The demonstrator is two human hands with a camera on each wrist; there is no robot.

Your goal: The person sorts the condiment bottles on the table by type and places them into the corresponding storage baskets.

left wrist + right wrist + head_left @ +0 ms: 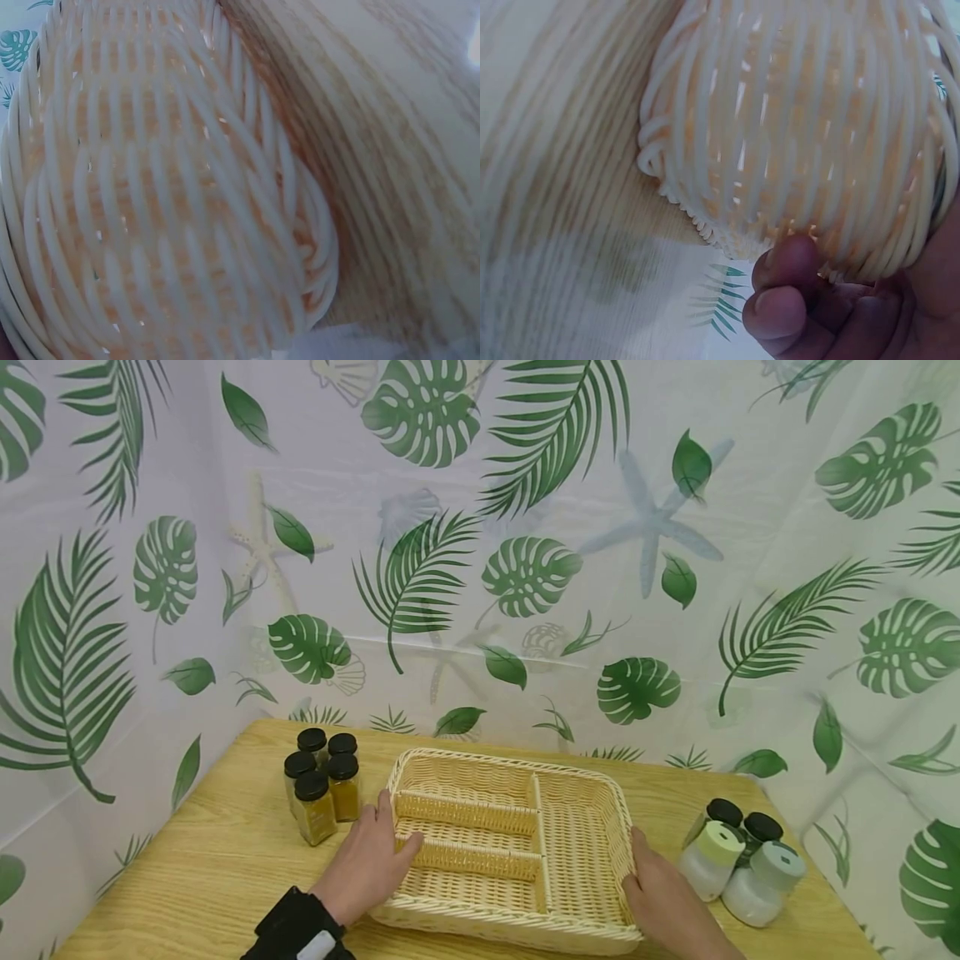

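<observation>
A pale woven basket (581,835) with a divided interior rests on the wooden table between the hands. My left hand (371,864) grips its left side, the thumb over the rim and the other fingers outside. On the opposite side, my right hand (663,893) holds the right rim; the right wrist view shows that hand's curled fingers (780,311) against the outer weave. Close up in the left wrist view is the basket's woven wall (150,180), and the left fingers are hidden there. The basket's compartments hold nothing.
Left of the basket stand several black-lidded spice jars (316,810). At right are two black-capped jars (723,812), a yellow-lidded bottle (708,864) and a bottle with a pale blue-grey lid (761,885). A leaf-patterned curtain (480,635) hangs behind the table (172,868).
</observation>
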